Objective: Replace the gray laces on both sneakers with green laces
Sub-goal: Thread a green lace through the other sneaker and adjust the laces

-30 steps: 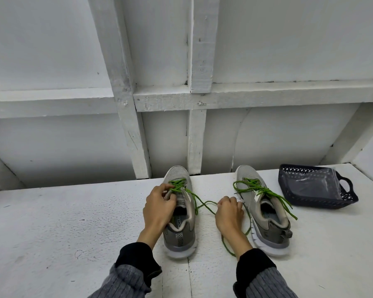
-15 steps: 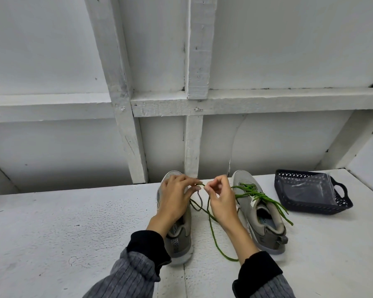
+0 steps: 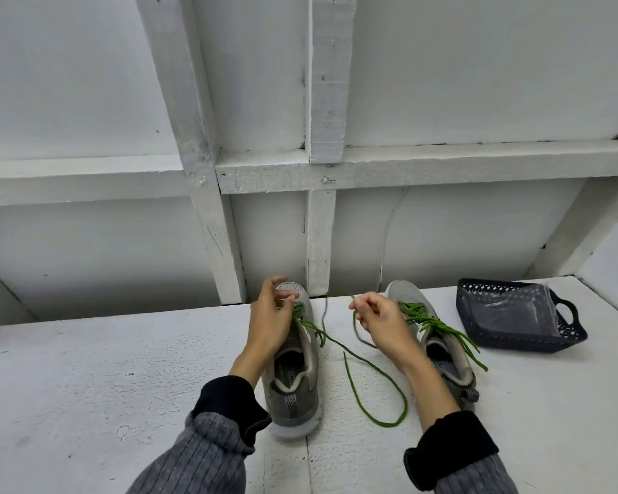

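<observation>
Green lace pinched by right hand, basket holding plastic bag

The left hand covers the upper eyelets and inner side of the left sneaker, so how far its green lace is threaded cannot be told. The right hand and wrist hide the inner side of the right sneaker, and the lace end at its fingertips is motion-blurred. Both sleeves are cut off by the frame's bottom edge.
</observation>
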A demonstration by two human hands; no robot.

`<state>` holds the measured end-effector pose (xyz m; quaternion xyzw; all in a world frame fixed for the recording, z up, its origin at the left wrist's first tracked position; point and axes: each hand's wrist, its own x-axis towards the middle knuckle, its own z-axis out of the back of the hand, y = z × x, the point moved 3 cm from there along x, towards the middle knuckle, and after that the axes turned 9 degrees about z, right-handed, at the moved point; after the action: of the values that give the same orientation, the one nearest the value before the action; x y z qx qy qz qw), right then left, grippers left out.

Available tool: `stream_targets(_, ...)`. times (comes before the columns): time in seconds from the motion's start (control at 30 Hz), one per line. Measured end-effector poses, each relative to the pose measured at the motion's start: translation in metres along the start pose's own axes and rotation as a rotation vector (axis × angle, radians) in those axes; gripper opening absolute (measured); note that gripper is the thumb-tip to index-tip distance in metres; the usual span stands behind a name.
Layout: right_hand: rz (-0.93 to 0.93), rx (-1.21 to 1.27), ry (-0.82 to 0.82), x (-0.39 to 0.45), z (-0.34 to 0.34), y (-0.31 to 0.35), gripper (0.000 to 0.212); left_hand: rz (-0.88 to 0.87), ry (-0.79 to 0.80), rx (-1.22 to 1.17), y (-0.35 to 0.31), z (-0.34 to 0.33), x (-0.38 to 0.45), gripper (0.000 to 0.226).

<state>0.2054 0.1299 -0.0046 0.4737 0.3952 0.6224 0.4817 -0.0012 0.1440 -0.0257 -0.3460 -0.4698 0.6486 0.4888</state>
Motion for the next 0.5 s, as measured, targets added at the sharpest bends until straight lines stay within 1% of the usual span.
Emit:
stream_targets(0.07, -0.046, 0.22, -0.038, 0.001, -0.003, 0.004, 0.013, -0.053, 0.071, -0.045, -0.004, -0.004, -0.006, 0.015)
stream_targets(0.1, -0.068, 0.322, -0.051, 0.002, -0.004, 0.005, 0.01, -0.087, 0.132, -0.043, -0.005, -0.007, -0.008, 0.012)
stream_targets(0.17, -0.107, 0.451, -0.067, 0.002, -0.008, 0.006, 0.007, -0.168, 0.217, 0.033, -0.005, -0.011, -0.011, 0.015)
stream_targets(0.23, -0.121, 0.479, -0.081, 0.002, -0.01, 0.004, 0.009, -0.226, 0.242, 0.163, -0.004, -0.014, -0.013, 0.025)
stream_targets(0.3, -0.123, 0.478, -0.093, 0.001, -0.013, -0.001, 0.011, -0.226, 0.271, 0.278, -0.005, -0.016, -0.017, 0.032)
stream_targets(0.33, -0.123, 0.477, -0.095, 0.0, -0.014, -0.002, 0.011, -0.231, 0.277, 0.319, -0.006, -0.017, -0.019, 0.031)
stream_targets(0.43, -0.135, 0.468, -0.125, -0.002, -0.015, -0.005, 0.01, -0.231, 0.308, 0.366, -0.005, -0.018, -0.022, 0.009)
stream_targets(0.5, -0.155, 0.452, -0.176, -0.002, -0.013, -0.009, 0.01, -0.199, 0.334, 0.325, -0.006, -0.017, -0.02, 0.021)
